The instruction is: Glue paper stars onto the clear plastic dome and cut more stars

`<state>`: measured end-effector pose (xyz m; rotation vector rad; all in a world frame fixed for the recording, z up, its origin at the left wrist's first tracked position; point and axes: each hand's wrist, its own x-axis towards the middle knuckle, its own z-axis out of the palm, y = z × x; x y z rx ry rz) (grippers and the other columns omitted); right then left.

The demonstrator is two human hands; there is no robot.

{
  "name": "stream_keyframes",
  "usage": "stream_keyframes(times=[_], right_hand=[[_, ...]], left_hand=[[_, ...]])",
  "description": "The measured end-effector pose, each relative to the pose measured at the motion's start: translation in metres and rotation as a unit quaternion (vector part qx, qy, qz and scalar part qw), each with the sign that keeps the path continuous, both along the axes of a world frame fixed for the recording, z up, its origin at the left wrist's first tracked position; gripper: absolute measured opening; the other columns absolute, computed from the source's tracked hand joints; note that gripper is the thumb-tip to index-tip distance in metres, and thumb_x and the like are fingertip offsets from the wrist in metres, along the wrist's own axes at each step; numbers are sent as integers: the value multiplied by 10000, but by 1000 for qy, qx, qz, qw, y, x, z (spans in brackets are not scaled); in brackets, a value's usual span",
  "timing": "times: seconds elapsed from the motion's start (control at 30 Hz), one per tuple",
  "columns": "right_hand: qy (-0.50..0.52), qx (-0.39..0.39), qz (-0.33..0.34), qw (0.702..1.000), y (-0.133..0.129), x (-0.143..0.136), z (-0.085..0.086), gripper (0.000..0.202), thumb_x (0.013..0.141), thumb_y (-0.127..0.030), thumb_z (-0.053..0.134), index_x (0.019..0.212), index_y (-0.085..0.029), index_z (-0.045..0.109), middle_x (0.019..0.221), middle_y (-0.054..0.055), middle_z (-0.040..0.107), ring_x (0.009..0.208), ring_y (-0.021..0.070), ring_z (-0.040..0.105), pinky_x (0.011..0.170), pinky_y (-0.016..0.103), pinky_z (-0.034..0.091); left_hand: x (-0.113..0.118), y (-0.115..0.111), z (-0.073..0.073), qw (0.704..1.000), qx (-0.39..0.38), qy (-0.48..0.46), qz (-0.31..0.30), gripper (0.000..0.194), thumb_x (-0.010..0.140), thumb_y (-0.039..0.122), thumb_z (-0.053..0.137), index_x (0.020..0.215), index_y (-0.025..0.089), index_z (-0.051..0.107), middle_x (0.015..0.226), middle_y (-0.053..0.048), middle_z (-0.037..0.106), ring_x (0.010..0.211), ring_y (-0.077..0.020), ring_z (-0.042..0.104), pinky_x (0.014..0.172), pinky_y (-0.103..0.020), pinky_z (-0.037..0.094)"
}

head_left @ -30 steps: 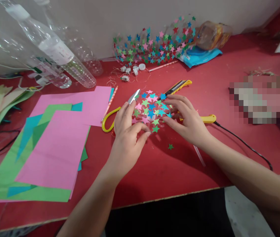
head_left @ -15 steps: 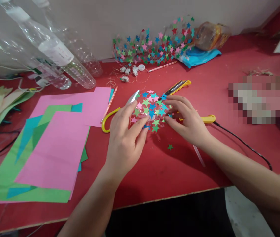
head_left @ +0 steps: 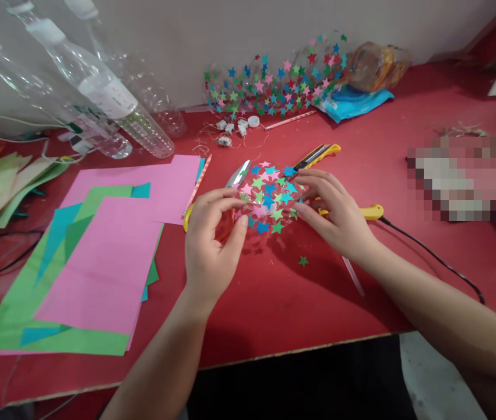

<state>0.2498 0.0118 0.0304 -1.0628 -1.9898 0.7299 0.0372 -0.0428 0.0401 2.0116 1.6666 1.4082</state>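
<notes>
A rounded clear plastic piece dotted with pink, blue and green paper stars (head_left: pixel 269 190) is between my two hands above the red table. My left hand (head_left: pixel 213 239) is curled at its left side, thumb and fingertips at the edge. From the right, my right hand (head_left: pixel 335 204) grips the other edge with bent fingers. Scissors with yellow handles (head_left: pixel 239 172) lie partly hidden behind my left hand. A yellow utility knife (head_left: pixel 317 156) lies just beyond the piece. By my right wrist rests a yellow corded tool (head_left: pixel 370 211), its front hidden. One loose green star (head_left: pixel 303 261) lies below.
Coloured paper sheets (head_left: pixel 99 262) are stacked at left, with clear bottles (head_left: pixel 108 99) behind. A star-covered clear bottle (head_left: pixel 274 81) lies along the wall near a blue packet (head_left: pixel 355 104). A translucent stick (head_left: pixel 353 275) lies beside my right forearm. The table's front edge (head_left: pixel 282 356) is near.
My left thumb and fingers have drawn back left from the front of the star-covered piece, uncovering more stars. My right hand and the piece stay nearly in place. The view has shifted slightly.
</notes>
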Motion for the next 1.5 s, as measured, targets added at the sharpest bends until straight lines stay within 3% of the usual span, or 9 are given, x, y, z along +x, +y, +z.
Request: stream_keyframes(times=[0.3, 0.47, 0.8, 0.9, 1.03, 1.17, 1.27, 1.37, 1.5], right_hand=[[6, 16, 8, 1000, 1, 3, -1, 249, 968, -255, 493, 1197, -208, 579, 1324, 120, 566, 974, 176, 647, 830, 359, 579], [2, 35, 14, 999, 2, 2, -3, 255, 961, -194, 469, 1190, -209, 580, 1296, 111, 598, 1054, 197, 644, 842, 368, 570], [70, -31, -27, 997, -2, 4, 7, 249, 897, -142, 464, 1092, -187, 612, 1078, 68, 655, 752, 117, 669, 699, 292, 549], [79, -6, -62, 995, 3, 9, 8, 276, 857, -124, 463, 1066, -197, 626, 1028, 49, 665, 734, 121, 663, 672, 288, 533], [76, 19, -120, 990, 11, 20, 16, 218, 828, -140, 490, 972, -205, 640, 938, 25, 679, 682, 123, 619, 625, 280, 491], [-48, -9, 31, 998, 10, 30, 32, 94, 834, -179, 548, 833, -192, 641, 750, -2, 651, 612, 114, 563, 592, 262, 422], [-235, -43, 200, 950, 2, 31, 35, 100, 824, -148, 562, 777, -197, 635, 723, -3, 646, 631, 126, 558, 593, 269, 367], [-353, -42, 257, 899, -5, 25, 27, 82, 807, -125, 588, 800, -192, 635, 782, 22, 664, 651, 147, 562, 569, 284, 304], [-394, -18, 287, 873, -11, 17, 15, 66, 829, -132, 592, 866, -173, 626, 871, 41, 662, 715, 166, 597, 564, 285, 279]], left_hand=[[-1, 1, -7, 979, -46, -134, 145, 149, 784, 285, 734, 744, 180, 637, 638, 32, 650, 587, -102, 630, 594, -225, 524], [2, 0, -5, 975, -84, -158, 129, 162, 783, 287, 719, 712, 185, 614, 515, 55, 622, 461, -91, 593, 499, -205, 490], [-8, -1, -2, 990, -41, -61, 119, 436, 880, 272, 624, 483, 190, 461, 391, 71, 467, 388, -60, 438, 500, -217, 401], [-6, -2, -5, 993, -7, -70, 93, 376, 886, 264, 627, 547, 190, 482, 439, 70, 482, 424, -64, 465, 503, -212, 407], [-3, -5, -10, 993, 48, -100, 49, 83, 903, 273, 609, 914, 192, 595, 692, 33, 631, 582, -92, 613, 576, -226, 502], [-5, -8, -12, 997, 57, -41, 32, 103, 934, 242, 567, 854, 200, 617, 664, 31, 616, 583, -98, 599, 583, -248, 494], [-6, -6, -9, 994, 96, 1, 46, 229, 918, 216, 580, 691, 204, 562, 713, 2, 604, 695, -130, 598, 680, -300, 505], [-5, 0, -9, 990, 124, -34, 62, 87, 846, 166, 649, 861, 226, 587, 1012, -58, 610, 963, -192, 597, 766, -343, 523], [-2, 4, -11, 992, 111, -40, 50, 237, 825, 149, 642, 1029, 244, 569, 1145, -88, 557, 1111, -235, 556, 837, -395, 544]])
